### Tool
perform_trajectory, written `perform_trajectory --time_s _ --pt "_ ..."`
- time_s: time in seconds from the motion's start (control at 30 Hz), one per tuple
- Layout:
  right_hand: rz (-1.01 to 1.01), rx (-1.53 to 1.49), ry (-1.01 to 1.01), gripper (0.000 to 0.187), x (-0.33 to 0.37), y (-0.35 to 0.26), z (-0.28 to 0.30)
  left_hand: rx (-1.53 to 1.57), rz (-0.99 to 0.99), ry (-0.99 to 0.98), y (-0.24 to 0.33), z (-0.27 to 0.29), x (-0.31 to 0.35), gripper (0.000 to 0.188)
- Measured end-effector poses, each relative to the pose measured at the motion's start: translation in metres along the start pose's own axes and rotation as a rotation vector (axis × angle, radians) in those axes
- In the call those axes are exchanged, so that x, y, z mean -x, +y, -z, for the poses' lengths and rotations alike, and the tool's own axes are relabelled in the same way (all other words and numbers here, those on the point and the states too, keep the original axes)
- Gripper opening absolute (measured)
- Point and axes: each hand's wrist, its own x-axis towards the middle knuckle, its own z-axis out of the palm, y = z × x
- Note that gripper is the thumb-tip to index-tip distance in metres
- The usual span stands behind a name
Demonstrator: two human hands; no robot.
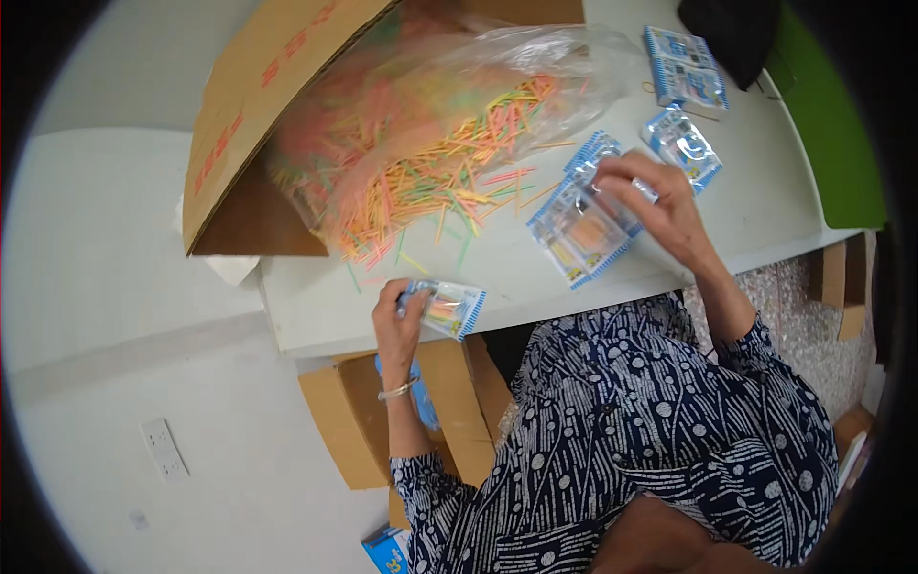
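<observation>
**Now pointing right: one packet pinched at the desk's near edge**

And it's the left hand [399, 311] with the grip, thumb and fingers pinching one end of the small blue-and-clear packet [451, 308]! The packet sits over the near edge of the desk [316, 311], its long axis running out from the fingers toward the person's right, dipping a little toward the body. Its striped free end faces right; coloured sticks show through the clear window (a slim bracelet [399, 387] shines on the wrist below).

Across to the right hand [652, 196], bent over a group of overlapping packets [571, 228], fingers curled and thumb drawn in. Is it pinching one of them? Blur and overlap mean I cannot tell. Those packets lie aslant, striped borders showing at the far and near ends of the group.

Just beyond, another flat packet [685, 148] lies angled, its far end close to a blue packet stack [687, 72].

And over to the left, what a heap! Loose pink, yellow, orange and green sticks [421, 206] spread at the mouth of a clear plastic bag [574, 57], with the big cardboard box [277, 105] tipped on its side around part of it.
</observation>
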Motion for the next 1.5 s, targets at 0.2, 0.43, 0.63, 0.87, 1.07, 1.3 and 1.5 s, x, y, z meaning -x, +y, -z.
perform_trajectory --time_s 0.2,0.43,0.63,0.87,1.07,1.3,1.5 --pt "-0.125 0.327 0.222 0.026 -0.002 0.035 0.048 0.24 -0.266 -0.197 0.11 -0.035 -0.017 0.015" --pt "-0.356 0.327 -0.109 0.031 -0.003 0.046 0.036 0.159 -0.306 -0.433 0.135 -0.105 -0.046 0.018" --pt "-0.249 0.484 -0.033 0.059 0.003 0.045 0.019 0.132 -0.339 -0.252 0.108 -0.142 -0.051 0.022" --pt "-0.2 0.481 -0.1 0.098 0.011 0.029 -0.009 0.007 -0.486 0.012 0.102 -0.154 -0.038 0.033" --pt "-0.233 0.493 -0.101 0.102 0.012 0.032 -0.011 -0.002 -0.219 0.105 0.094 -0.132 0.007 0.034" --pt "-0.327 0.296 -0.096 0.101 0.019 0.032 -0.008 -0.31 -0.326 0.148 0.101 -0.166 0.021 0.037" --pt "-0.35 -0.059 -0.069 0.088 0.028 0.039 0.004 -0.11 -0.244 0.105 0.114 -0.191 0.013 0.039"
